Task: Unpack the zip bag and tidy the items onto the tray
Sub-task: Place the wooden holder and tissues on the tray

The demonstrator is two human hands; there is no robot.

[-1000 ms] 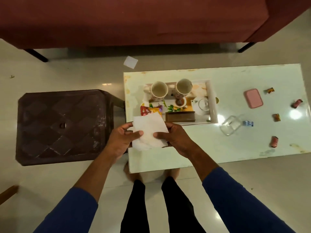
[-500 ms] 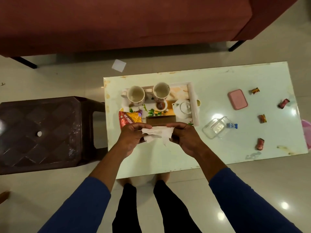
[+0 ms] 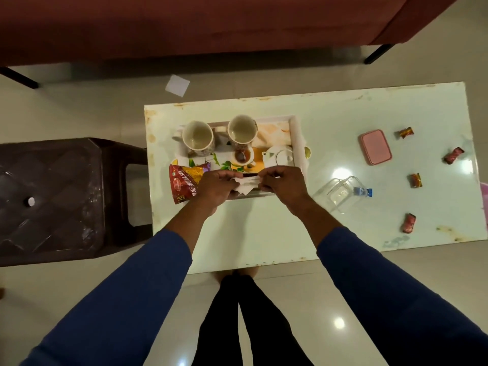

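Observation:
A folded white tissue [image 3: 245, 186] is pinched between my left hand [image 3: 216, 186] and my right hand [image 3: 283, 184], held over the near edge of the white tray [image 3: 298, 133]. Two cups [image 3: 197, 135] [image 3: 242, 131], a small white teapot [image 3: 281, 156], a small saucer [image 3: 242, 156] and a dark box, mostly hidden under my hands, sit in the tray. A red snack packet [image 3: 184, 183] lies at its near left corner. The clear zip bag [image 3: 340, 193] lies flat on the table to the right.
On the pale table [image 3: 343, 112] lie a pink box [image 3: 375, 147] and several wrapped candies [image 3: 408, 223] at the right. A dark plastic stool [image 3: 52, 196] stands left of the table. A red sofa [image 3: 184, 22] runs along the far side, with white paper [image 3: 177, 85] on the floor.
The tissue went from an open flat sheet to a folded, narrower piece between both hands. My hands moved forward from the table's near edge to the tray's near rim.

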